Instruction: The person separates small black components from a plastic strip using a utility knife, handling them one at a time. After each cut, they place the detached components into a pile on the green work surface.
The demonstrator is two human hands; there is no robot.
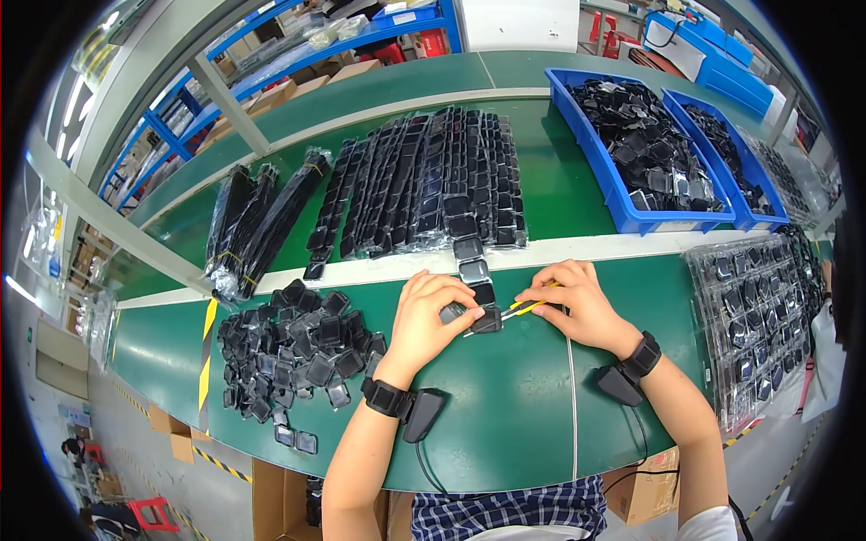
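A strip of small black square pieces in clear film point(471, 249) runs toward me over the white ledge, its near end between my hands. My left hand point(426, 320) is closed, thumb and fingers pinching a black square piece point(488, 319) at that end. My right hand point(585, 305) grips a slim tool with a yellow-and-black handle point(528, 307). Its pale metal tip points left and meets the edge of the piece; my fingers partly hide the tool, so its exact kind is unclear. Beside my left forearm lies a heap of loose black square pieces point(298, 347).
Behind the ledge, many similar strips point(406, 180) lie side by side, with banded bundles point(280, 225) to their left. Blue bins point(622, 203) of black pieces stand at the back right. Clear trays of pieces point(744, 316) lie at the right. A white cord point(574, 406) crosses the green tabletop.
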